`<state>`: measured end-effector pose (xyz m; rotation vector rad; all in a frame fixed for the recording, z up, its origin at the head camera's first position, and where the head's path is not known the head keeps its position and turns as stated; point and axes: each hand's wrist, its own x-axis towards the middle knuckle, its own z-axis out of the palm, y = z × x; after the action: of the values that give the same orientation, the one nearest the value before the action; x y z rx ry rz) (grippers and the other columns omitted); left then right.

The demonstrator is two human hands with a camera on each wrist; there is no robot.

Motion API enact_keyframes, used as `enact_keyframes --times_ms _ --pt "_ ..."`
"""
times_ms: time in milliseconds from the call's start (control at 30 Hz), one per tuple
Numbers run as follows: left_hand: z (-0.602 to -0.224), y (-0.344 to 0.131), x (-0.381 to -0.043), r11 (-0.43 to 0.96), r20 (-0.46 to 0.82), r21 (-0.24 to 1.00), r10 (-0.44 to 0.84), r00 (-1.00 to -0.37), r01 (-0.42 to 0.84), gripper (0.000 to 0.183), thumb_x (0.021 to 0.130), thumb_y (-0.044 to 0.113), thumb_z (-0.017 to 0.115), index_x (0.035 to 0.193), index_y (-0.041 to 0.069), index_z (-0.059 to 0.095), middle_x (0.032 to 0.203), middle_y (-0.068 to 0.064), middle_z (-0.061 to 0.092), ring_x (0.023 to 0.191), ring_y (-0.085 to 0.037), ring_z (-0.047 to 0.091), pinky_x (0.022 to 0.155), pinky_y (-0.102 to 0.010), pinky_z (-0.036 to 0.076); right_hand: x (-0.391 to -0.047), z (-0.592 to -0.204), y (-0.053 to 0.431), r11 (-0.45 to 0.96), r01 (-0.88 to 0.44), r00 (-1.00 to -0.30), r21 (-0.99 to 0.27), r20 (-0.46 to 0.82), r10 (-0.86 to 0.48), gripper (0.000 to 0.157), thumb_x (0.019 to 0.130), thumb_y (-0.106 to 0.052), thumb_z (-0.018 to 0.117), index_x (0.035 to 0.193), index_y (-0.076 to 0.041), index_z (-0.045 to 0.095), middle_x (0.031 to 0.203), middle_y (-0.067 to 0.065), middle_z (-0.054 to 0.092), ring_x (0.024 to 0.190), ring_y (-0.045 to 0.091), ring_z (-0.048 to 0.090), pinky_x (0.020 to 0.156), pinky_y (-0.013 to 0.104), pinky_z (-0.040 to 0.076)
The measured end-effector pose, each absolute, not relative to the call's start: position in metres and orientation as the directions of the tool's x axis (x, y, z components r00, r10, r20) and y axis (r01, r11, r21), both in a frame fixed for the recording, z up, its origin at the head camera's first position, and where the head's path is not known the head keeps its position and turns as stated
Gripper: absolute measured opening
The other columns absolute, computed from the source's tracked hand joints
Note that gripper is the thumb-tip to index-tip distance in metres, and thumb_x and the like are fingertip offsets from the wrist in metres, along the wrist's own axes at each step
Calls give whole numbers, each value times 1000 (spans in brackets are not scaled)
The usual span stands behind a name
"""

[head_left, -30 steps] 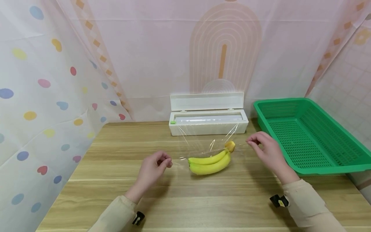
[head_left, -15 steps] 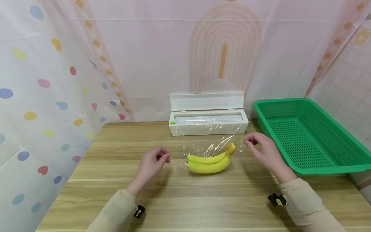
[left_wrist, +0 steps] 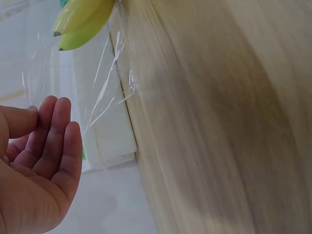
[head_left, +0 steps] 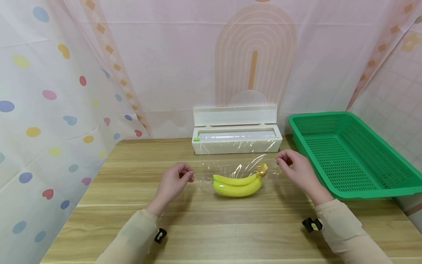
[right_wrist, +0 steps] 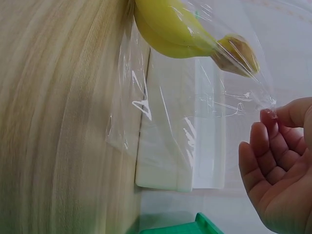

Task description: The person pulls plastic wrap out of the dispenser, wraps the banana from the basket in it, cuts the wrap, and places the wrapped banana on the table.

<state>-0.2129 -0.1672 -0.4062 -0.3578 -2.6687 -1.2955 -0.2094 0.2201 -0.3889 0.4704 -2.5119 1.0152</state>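
Note:
Two joined yellow bananas (head_left: 237, 187) lie on the wooden table, stem to the right, with clear plastic wrap (right_wrist: 170, 117) draped over them. My left hand (head_left: 174, 179) is left of the bananas and pinches one corner of the wrap between thumb and fingers. On the other side, beyond the stem, my right hand (head_left: 298, 170) pinches the opposite corner, which bunches at its fingertips in the right wrist view. Behind the bananas stands a white wrap dispenser (head_left: 237, 147), lid up, its roll (head_left: 237, 135) visible inside. Shiny creases of the wrap overlap the dispenser's front.
A green perforated basket (head_left: 349, 192) stands on the right side of the table, close to my right hand. A small green slider (head_left: 196, 139) sits at the dispenser's left end. Patterned cloth (head_left: 158, 66) hangs behind and on both sides.
The wrap's near edge has come forward and down over the bananas. My left hand has shifted slightly up, away from me; the right has drifted slightly left. Both keep their pinch.

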Motion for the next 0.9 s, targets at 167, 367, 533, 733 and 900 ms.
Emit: enact_keyframes --times_ms 167,367,533,733,900 --pt "-408 -166 -219 594 219 759 156 -963 268 8 95 7 66 91 0 66 76 0 68 72 -14 66 64 -28 55 -214 -391 221 690 -408 -887 -598 437 -146 4 94 0 62 98 -2 64 82 4 62 76 19 55 66 27 49" --pt "-410 -164 -224 605 191 758 152 -970 245 5 94 5 67 89 5 66 76 1 68 71 -14 65 64 -30 55 -219 -394 222 694 -389 -898 -606 416 -141 4 94 -3 62 98 -2 64 79 4 60 73 18 53 62 26 46" --pt "-413 -164 -230 619 163 752 156 -974 225 6 93 4 67 88 6 65 75 1 66 70 -14 64 64 -31 54 -223 -396 222 691 -380 -906 -615 400 -142 4 94 -2 63 97 -2 64 78 3 60 70 18 52 60 26 45" --pt "-416 -164 -236 637 126 742 175 -976 210 7 93 4 67 86 5 64 74 0 65 69 -13 63 65 -30 55 -225 -398 222 691 -365 -917 -625 371 -148 4 94 -1 62 97 -1 64 78 4 60 71 18 52 61 27 45" --pt "-419 -161 -238 642 117 736 190 -975 214 9 91 4 68 84 6 65 71 1 64 67 -13 63 63 -30 54 -225 -401 224 690 -345 -928 -637 340 -151 5 94 -2 62 99 -1 63 79 4 60 72 18 52 62 26 46"
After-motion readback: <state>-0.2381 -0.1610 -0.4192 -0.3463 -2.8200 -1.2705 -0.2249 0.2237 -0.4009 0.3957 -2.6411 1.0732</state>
